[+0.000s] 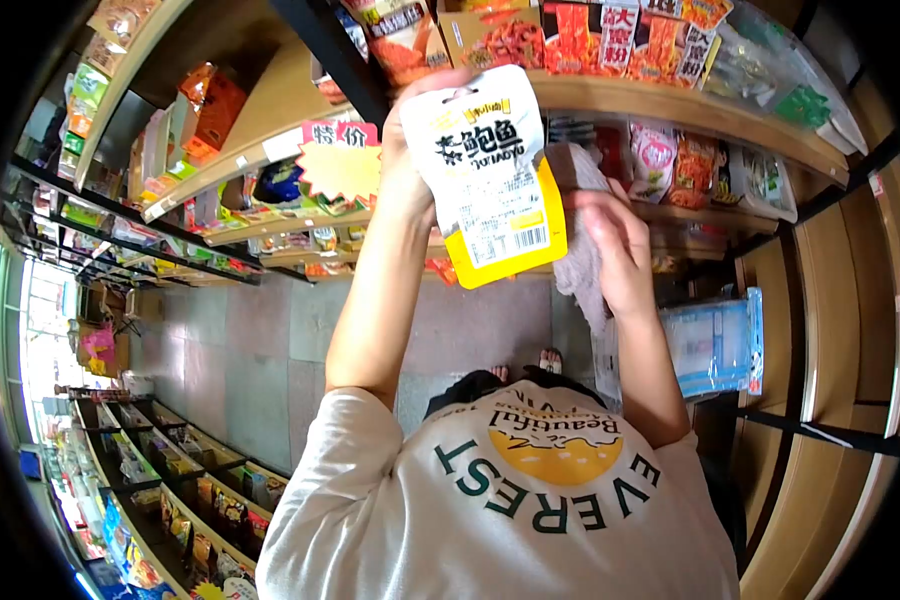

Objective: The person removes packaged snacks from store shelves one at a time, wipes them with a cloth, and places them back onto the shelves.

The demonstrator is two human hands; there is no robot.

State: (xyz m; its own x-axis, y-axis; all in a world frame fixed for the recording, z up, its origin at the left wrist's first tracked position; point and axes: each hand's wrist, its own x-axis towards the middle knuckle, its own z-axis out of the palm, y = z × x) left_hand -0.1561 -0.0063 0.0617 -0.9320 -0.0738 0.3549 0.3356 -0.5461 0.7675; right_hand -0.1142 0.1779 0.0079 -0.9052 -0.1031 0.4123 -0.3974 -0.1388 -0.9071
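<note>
My left hand [410, 165] is closed on a white and yellow snack packet [490, 190] with black Chinese characters and a barcode. The packet is held up in front of the shelves and covers most of that hand's fingers. To its right, my right hand [618, 245] grips a grey cloth [578, 255], which hangs down below the fingers. The cloth's upper part lies close behind the packet's right edge; whether they touch I cannot tell.
Ahead, a wooden shelf [610, 92] carries several red noodle packs [600, 40]. A yellow and pink price sign [340, 165] hangs at the left shelf. A blue-edged clear plastic box [710, 345] stands at the right. More stocked shelves [185, 470] line the lower left, beyond the tiled floor [255, 340].
</note>
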